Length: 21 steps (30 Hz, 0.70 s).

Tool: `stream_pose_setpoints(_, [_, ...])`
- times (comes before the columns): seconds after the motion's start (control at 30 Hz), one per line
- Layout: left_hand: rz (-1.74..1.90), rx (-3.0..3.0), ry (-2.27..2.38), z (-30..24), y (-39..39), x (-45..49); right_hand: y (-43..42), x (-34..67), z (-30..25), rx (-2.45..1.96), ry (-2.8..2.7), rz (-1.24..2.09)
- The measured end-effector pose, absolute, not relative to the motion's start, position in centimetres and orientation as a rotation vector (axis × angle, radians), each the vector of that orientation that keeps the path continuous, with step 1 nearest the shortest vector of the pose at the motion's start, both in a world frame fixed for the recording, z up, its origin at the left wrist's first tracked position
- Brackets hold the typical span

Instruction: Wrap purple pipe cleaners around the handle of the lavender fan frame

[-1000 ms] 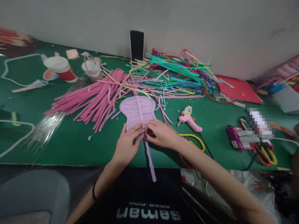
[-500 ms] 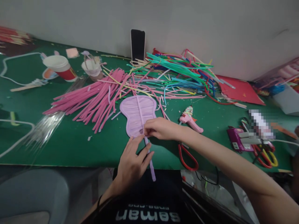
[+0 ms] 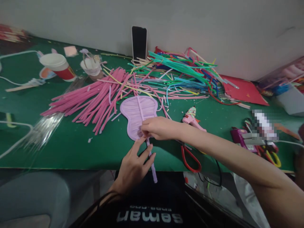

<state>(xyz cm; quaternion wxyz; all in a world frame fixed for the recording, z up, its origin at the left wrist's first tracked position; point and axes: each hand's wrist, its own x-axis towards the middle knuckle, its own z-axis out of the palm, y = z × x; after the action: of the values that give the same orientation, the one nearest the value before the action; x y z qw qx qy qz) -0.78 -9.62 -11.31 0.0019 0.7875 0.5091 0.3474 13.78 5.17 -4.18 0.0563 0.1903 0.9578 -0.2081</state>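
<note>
A lilac hand fan (image 3: 133,109) lies flat on the green table, its wavy-edged body wrapped in fine strands and crossed by a central pipe-cleaner rib. Its lilac handle (image 3: 154,172) sticks out over the table's front edge. My right hand (image 3: 160,128) is closed in a pinch at the base of the fan, covering its lower right part. Just below, my left hand (image 3: 134,164) holds the fan where body meets handle, index fingertip close to the right fingers and the other fingers lying across the handle. What sits between the fingertips is hidden.
Pink pipe cleaners (image 3: 95,98) spread behind the fan, with a multicoloured pile (image 3: 182,69) farther back. A pink glue gun (image 3: 191,118) and red-handled scissors (image 3: 191,158) lie near my right forearm. A phone (image 3: 139,42) leans on the wall; a paper cup (image 3: 57,65) stands left.
My right hand has shifted slightly left and up along the fan's base, with the wrist bent more. My left hand stays nearly in place. The view has moved slightly.
</note>
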Motion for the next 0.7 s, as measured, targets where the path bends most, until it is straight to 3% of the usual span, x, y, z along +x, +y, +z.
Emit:
stream_pose_setpoints(0.23, [1.088, 2.405, 1.601, -11.2, -9.6, -0.7, 6.0, 12.0, -3.2, 0.479, 2.885, -0.427])
stream_pose_setpoints(0.53, [1.084, 2.433, 1.624, -11.4, -9.5, -0.8, 8.5, 3.3, -3.5, 0.708, 2.355, -0.330])
stream_pose_setpoints(0.7, [1.064, 2.434, 1.633, -11.5, -9.5, -0.9, 9.4, 0.0, -6.3, 0.885, 2.687, -0.615])
